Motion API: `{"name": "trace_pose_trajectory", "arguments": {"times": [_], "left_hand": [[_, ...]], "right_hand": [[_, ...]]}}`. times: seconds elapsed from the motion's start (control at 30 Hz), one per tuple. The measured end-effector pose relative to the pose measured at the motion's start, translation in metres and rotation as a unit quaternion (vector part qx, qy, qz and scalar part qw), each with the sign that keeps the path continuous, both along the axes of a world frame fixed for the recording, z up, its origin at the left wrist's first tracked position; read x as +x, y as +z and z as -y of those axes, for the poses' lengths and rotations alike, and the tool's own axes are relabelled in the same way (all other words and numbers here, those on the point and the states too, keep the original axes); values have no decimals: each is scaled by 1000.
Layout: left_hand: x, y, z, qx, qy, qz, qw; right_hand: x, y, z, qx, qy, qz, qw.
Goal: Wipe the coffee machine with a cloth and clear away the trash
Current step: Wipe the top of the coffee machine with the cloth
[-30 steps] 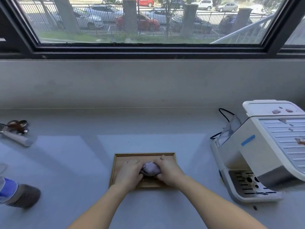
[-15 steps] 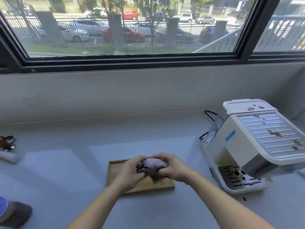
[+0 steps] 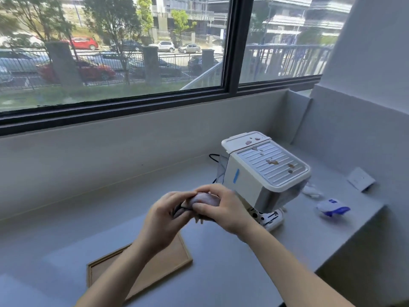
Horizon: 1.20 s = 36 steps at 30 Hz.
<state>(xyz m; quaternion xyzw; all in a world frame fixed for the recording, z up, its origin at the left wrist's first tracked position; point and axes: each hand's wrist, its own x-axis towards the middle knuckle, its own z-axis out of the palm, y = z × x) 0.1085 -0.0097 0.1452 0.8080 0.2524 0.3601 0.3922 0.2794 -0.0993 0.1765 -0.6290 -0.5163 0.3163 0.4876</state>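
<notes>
We held the bunched pale cloth [image 3: 204,199] in the air just in front of the coffee machine [image 3: 265,173], between both hands. The left hand [image 3: 163,220] had its grip curled round the cloth's near end, and the right hand [image 3: 225,209] had its grip closed over the top. The machine stood on the grey surface [image 3: 221,273], with brown and pinkish scraps [image 3: 272,161] scattered over its ribbed top. Its drip tray [image 3: 271,217] showed behind the right wrist; what it held we could not tell. Right of the machine lay a crumpled white scrap [image 3: 311,191] and a blue-and-white wrapper [image 3: 333,208]. Near-left of the machine lay a wooden tray [image 3: 168,262], partly under our left forearm, its visible floor plain wood.
</notes>
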Motion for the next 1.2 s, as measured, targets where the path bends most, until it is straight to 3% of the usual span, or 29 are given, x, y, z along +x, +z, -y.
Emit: {"name": "trace_pose_trajectory", "arguments": {"times": [0.17, 0.33, 0.67, 0.83, 1.2], "left_hand": [[51, 42, 10, 69, -47, 22, 996], [107, 70, 25, 106, -65, 24, 992], [230, 69, 78, 196, -49, -7, 979], [263, 40, 89, 265, 41, -86, 959], [247, 11, 74, 184, 105, 14, 977]], "right_hand": [[36, 38, 29, 109, -68, 105, 986], [87, 60, 53, 157, -103, 175, 967], [203, 42, 104, 172, -165, 280, 930], [238, 13, 100, 135, -161, 318, 924], [254, -4, 78, 208, -103, 424, 876]]}}
